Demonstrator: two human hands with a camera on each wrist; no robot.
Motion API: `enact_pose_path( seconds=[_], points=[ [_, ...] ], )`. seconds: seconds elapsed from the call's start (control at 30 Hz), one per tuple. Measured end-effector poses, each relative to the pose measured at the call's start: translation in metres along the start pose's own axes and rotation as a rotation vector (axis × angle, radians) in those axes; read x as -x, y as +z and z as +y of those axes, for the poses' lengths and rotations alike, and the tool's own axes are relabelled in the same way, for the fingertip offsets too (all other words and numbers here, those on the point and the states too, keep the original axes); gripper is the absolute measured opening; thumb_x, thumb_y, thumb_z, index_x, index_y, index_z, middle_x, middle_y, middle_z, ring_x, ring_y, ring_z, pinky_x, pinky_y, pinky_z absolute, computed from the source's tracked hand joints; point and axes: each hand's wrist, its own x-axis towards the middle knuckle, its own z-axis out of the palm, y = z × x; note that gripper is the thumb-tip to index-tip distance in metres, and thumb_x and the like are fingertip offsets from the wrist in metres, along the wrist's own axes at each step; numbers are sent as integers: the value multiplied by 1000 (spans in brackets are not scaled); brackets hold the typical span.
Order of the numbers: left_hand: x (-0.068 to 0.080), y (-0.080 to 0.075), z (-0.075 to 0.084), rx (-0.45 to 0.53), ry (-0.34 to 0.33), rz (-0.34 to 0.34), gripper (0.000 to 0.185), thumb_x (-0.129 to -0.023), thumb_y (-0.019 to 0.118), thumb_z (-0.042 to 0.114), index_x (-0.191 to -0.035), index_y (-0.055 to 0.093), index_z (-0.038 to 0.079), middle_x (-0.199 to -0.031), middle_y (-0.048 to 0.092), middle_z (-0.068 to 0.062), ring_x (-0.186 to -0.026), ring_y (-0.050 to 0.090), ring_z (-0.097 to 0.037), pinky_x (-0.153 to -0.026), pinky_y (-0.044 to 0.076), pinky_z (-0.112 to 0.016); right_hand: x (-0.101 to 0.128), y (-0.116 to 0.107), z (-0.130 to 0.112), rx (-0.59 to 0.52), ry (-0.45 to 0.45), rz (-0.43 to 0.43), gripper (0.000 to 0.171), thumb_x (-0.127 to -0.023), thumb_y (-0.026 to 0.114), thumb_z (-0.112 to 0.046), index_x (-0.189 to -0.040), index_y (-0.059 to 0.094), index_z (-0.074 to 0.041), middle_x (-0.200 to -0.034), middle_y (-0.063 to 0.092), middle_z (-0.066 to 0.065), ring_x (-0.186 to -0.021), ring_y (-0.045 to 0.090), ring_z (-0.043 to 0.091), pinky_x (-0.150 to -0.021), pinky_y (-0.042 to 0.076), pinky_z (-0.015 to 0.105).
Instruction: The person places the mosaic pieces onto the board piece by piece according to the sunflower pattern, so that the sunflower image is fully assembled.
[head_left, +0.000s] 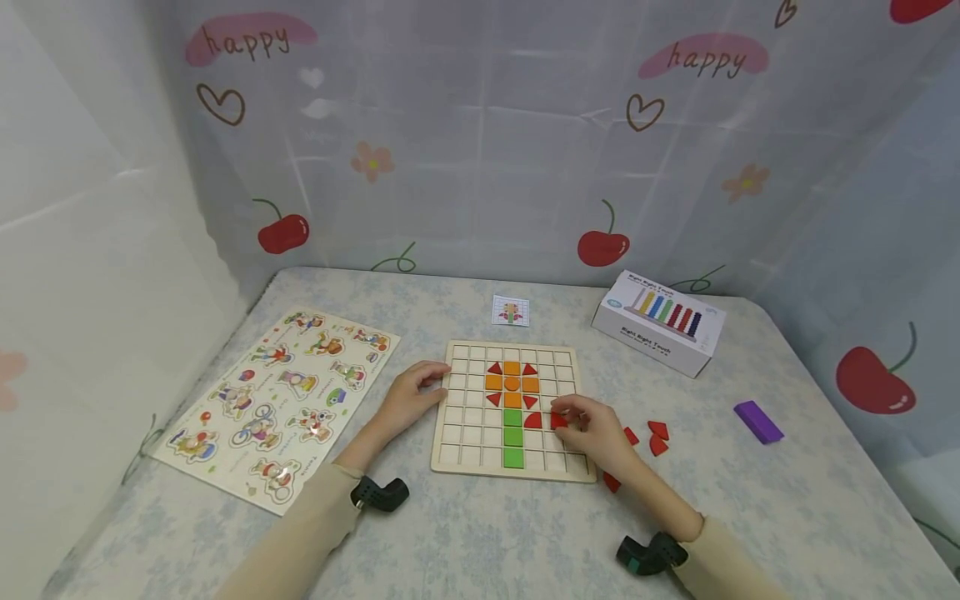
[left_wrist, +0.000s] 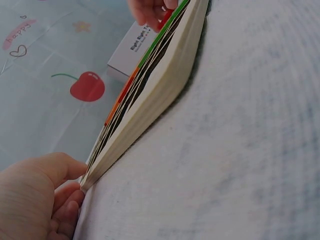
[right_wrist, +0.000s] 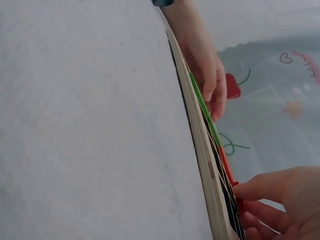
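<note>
A wooden grid board (head_left: 465, 454) lies at the middle of the table, with a pattern of orange, red and green pieces on it. My left hand (head_left: 408, 398) rests at its left edge, fingertips and thumb touching the rim; the left wrist view shows this hand (left_wrist: 45, 195) at the board's side. With thumb and fingers, my right hand (head_left: 596, 429) pinches a red piece (head_left: 558, 420) over the board's right half. The piece sits close to the board surface (right_wrist: 240, 205), its outline partly hidden. Left of it is a red quarter-circle piece (head_left: 532, 422).
Several loose red pieces (head_left: 657, 430) lie right of the board, some partly behind my right hand. A picture puzzle board (head_left: 300, 408) is at the left, a small pattern card (head_left: 511, 311) beyond the grid. A white box (head_left: 660, 321) and purple block (head_left: 758, 422) stand right.
</note>
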Motion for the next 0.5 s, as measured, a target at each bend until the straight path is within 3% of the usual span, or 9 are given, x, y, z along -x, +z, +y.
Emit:
enact_pose_path(
  seconds=[0.5],
  points=[
    [-1, 1, -5, -1, 25, -1, 38, -91, 64, 13, -128, 60, 8, -132, 57, -10, -116, 57, -24, -101, 47, -42, 1, 6, 3, -28, -63, 25, 27, -81, 68, 3, -107, 67, -2, -101, 69, 10, -86, 61, 19, -74, 52, 18]
  ],
)
